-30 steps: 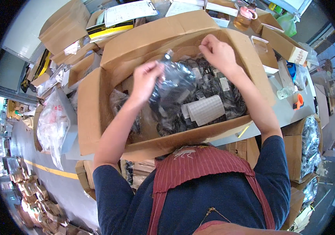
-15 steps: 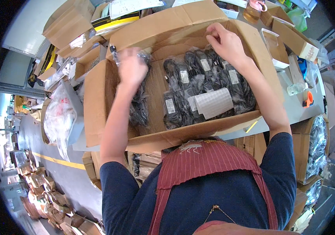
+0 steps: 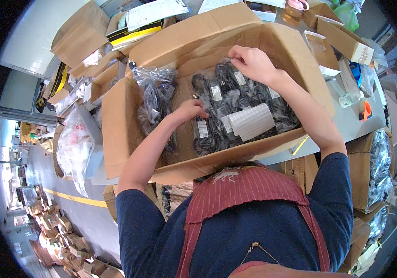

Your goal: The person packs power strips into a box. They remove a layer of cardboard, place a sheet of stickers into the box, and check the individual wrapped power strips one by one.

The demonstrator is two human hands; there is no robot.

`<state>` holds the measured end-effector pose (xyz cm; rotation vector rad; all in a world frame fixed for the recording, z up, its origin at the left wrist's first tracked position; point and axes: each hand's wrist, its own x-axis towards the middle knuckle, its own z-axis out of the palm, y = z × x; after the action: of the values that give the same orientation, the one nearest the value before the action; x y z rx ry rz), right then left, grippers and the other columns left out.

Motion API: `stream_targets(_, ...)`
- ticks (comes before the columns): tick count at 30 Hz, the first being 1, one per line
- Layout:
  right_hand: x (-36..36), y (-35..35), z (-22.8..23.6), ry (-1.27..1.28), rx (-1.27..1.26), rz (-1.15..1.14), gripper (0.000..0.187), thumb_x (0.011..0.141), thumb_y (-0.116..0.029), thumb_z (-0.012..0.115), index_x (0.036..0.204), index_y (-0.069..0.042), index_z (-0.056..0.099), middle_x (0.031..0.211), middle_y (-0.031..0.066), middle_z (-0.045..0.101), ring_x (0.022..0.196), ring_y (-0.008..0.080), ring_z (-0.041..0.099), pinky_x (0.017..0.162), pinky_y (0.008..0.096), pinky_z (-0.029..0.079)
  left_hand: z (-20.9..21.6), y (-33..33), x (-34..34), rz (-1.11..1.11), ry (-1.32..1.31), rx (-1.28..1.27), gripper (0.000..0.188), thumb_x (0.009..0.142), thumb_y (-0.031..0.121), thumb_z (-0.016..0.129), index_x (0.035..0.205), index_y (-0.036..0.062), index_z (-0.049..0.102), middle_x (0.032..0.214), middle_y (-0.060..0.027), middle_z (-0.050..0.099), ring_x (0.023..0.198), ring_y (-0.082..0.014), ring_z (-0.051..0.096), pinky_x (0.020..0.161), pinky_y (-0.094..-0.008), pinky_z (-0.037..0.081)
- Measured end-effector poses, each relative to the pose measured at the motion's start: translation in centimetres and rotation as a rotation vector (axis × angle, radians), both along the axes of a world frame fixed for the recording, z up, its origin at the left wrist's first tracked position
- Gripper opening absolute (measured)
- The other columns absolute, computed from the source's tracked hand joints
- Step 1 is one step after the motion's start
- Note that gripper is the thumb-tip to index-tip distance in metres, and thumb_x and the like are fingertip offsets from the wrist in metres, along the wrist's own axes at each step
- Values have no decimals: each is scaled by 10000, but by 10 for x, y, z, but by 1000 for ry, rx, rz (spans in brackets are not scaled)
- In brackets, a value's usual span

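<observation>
A large cardboard box (image 3: 115, 132) stands open before me, holding several black cables in clear plastic bags. My left hand (image 3: 192, 110) is over the middle of the box, its thumb and fingers apart beside a bagged cable with a white label (image 3: 202, 129). Farther back, my right hand (image 3: 254, 64) has its fingers pinched at the upper end of another bagged cable (image 3: 226, 76). Along the left wall lies a loose bundle of bagged cables (image 3: 154, 99). A white textured sheet (image 3: 253, 122), curled at its edge, rests on the cables nearer me.
Left of the box is a grey bin with clear plastic bags (image 3: 74, 139). Small open cartons (image 3: 321, 53), a clear bottle (image 3: 350, 98) and an orange tape dispenser (image 3: 365, 111) are on the table at right. Papers (image 3: 156, 13) lie behind the box.
My left hand has let go of the bagged cables at the left wall and moved right, toward the middle. My right hand has come down and left, from the back wall onto the cables.
</observation>
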<state>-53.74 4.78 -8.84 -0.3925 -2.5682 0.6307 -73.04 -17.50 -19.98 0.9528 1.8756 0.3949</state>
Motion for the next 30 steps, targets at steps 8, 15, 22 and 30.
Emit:
stream_targets(8, 2, -5, 5, 117, -38, -12, 296, 905, -123, 626, 1174, -57, 522, 832, 137, 696, 787, 333, 689, 688, 415, 538, 43, 7, 27, 110, -178, -63, 612, 814, 643, 685, 845, 34, 637, 650, -8, 544, 543, -129, 500, 492, -282, 425)
stream_targets(15, -2, -1, -1, 98, 3, 32, 301, 905, -118, 628, 1182, -57, 527, 836, 127, 686, 788, 316, 691, 682, 396, 539, 11, 1, 16, 97, -133, -103, 861, 813, 705, 642, 1264, -28, 602, 1162, -134, 655, 887, -206, 646, 757, -362, 523)
stream_targets(22, -1, 2, 0, 129, 18, 44, 274, 904, -105, 625, 1159, -49, 544, 826, 119, 670, 770, 285, 685, 682, 373, 540, 3, -2, 29, 481, -716, 172, 363, 785, 331, 701, 999, 38, 705, 998, -55, 704, 908, -186, 630, 810, -360, 491)
stream_targets(30, -1, 2, 7, 173, -26, 29, 326, 914, -165, 620, 1194, -42, 508, 869, 168, 703, 802, 370, 686, 702, 448, 539, -11, -9, 16, 883, -793, 285, 193, 787, 247, 614, 814, 61, 659, 832, -73, 672, 763, -228, 627, 746, -364, 508)
